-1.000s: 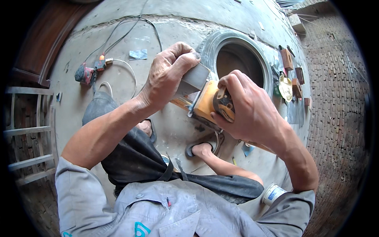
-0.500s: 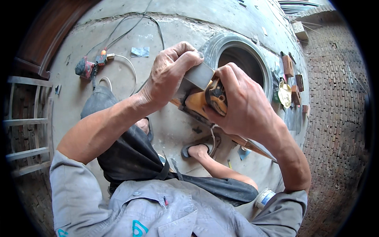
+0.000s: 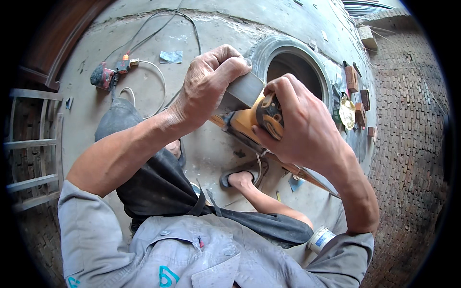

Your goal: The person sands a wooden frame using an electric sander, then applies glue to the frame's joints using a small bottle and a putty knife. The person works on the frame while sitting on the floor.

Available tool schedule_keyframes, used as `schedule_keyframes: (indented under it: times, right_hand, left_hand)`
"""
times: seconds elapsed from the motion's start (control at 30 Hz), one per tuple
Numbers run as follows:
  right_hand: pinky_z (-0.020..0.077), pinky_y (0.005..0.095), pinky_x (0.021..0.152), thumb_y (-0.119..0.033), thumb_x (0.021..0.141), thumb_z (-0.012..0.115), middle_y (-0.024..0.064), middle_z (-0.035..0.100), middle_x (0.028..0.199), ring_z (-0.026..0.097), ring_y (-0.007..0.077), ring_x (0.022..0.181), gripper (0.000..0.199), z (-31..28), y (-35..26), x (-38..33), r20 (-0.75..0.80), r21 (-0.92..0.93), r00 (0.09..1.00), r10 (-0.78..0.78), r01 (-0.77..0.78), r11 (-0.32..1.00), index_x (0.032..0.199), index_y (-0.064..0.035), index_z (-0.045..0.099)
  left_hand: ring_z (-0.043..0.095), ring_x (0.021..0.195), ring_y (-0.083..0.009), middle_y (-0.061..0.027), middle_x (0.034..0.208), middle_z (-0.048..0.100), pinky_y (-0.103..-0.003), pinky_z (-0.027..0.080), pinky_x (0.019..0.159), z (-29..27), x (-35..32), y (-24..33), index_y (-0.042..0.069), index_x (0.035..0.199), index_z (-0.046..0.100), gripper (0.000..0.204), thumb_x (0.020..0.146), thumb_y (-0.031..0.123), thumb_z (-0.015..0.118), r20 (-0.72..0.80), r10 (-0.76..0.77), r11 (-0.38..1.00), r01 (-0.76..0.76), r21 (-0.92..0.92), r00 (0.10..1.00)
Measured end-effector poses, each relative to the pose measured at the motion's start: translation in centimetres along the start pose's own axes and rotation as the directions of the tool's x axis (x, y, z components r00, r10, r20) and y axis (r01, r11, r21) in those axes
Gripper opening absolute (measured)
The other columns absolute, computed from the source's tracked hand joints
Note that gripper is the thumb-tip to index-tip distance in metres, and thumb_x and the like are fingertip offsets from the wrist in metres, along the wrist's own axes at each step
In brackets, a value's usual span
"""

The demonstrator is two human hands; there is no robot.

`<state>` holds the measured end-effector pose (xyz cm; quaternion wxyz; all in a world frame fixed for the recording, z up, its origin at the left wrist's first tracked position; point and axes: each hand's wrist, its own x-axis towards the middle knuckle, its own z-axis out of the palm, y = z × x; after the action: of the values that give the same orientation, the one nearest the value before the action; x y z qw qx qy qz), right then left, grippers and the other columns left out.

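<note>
The left hand [image 3: 209, 84] was curled tight over the top of a grey metal block [image 3: 242, 92], its fingers folded down across the block's far edge. Just beside it, the right hand [image 3: 302, 127] was closed around a yellow tool [image 3: 257, 120], the thumb and forefinger pinching a dark round knob [image 3: 270, 115] on the tool's side. Block and tool touched each other between the two hands, held up above the concrete floor [image 3: 211, 29]. A long wooden strip [image 3: 307, 175] ran out from under the right hand toward the right forearm. Beyond both hands lay a tyre [image 3: 269, 50] flat on the floor, with small wooden blocks [image 3: 353, 79] well to the right of it. Well off past the left hand sat a red power tool [image 3: 103, 77] with its cable [image 3: 158, 81] looping across the floor. Below the hands, a foot in a sandal [image 3: 240, 177] rested on the floor.
</note>
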<state>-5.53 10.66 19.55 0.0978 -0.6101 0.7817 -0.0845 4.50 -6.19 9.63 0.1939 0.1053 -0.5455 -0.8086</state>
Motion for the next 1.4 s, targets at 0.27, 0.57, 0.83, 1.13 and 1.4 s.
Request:
schedule_keyframes:
  times: [0.27, 0.57, 0.83, 1.13, 1.4]
  right_hand:
    - [0.0554, 0.0461, 0.074, -0.021, 0.078, 0.082, 0.018, 0.058, 0.1, 0.063, 0.0366, 0.096, 0.046, 0.5, -0.2, -0.1, -0.035, -0.01, 0.999, -0.004, 0.004, 1.0, 0.105, 0.0011, 0.051]
    - [0.0562, 0.0457, 0.076, -0.018, 0.078, 0.081, 0.0184, 0.057, 0.102, 0.062, 0.0366, 0.098, 0.045, -0.1, -0.2, -2.3, 0.01, -0.005, 0.998, 0.062, -0.062, 0.998, 0.106, 0.0022, 0.052]
    - [0.0536, 0.0442, 0.078, -0.014, 0.074, 0.084, 0.0173, 0.058, 0.101, 0.063, 0.0375, 0.093, 0.05, 1.2, -0.5, -0.4, -0.092, 0.002, 0.996, -0.005, 0.005, 1.0, 0.108, -0.0001, 0.051]
    - [0.0566, 0.0458, 0.075, -0.019, 0.077, 0.082, 0.0172, 0.059, 0.102, 0.063, 0.0359, 0.099, 0.044, 0.4, 0.3, -2.5, -0.057, 0.015, 0.997, 0.059, -0.058, 0.998, 0.106, 0.0007, 0.054]
    - [0.0559, 0.0462, 0.074, -0.017, 0.077, 0.082, 0.0167, 0.057, 0.102, 0.062, 0.036, 0.098, 0.046, 0.0, 1.0, -5.2, -0.017, 0.014, 0.993, 0.116, -0.116, 0.993, 0.107, 0.0, 0.052]
  left_hand:
    - [0.059, 0.083, -0.0052, 0.0, 0.091, 0.064, -0.021, 0.048, 0.076, -0.1, 0.0, 0.2, 0.004, 0.099, 0.065, 0.024, 0.098, 0.026, 0.058, 0.007, -0.042, 0.998, 0.042, 0.04, 0.999]
    - [0.059, 0.084, -0.0064, -0.0018, 0.093, 0.063, -0.022, 0.049, 0.077, 0.2, 0.1, 0.0, 0.002, 0.097, 0.064, 0.025, 0.099, 0.025, 0.056, 0.008, -0.013, 0.998, 0.012, 0.06, 1.0]
    - [0.058, 0.073, -0.0045, 0.0009, 0.081, 0.062, -0.021, 0.049, 0.065, 0.2, 0.4, -0.8, 0.003, 0.093, 0.065, 0.023, 0.099, 0.025, 0.059, -0.012, 0.093, 0.995, -0.092, 0.033, 0.996]
    - [0.059, 0.089, -0.0107, -0.0062, 0.099, 0.058, -0.024, 0.049, 0.082, -0.1, 0.4, -0.4, -0.001, 0.095, 0.061, 0.027, 0.101, 0.023, 0.05, 0.044, 0.062, 0.992, -0.066, 0.105, 0.997]
    - [0.058, 0.089, -0.0103, -0.0041, 0.098, 0.058, -0.023, 0.048, 0.083, 0.0, 0.1, 0.0, 0.001, 0.095, 0.061, 0.025, 0.099, 0.024, 0.051, 0.021, 0.0, 0.998, -0.001, 0.067, 1.0]
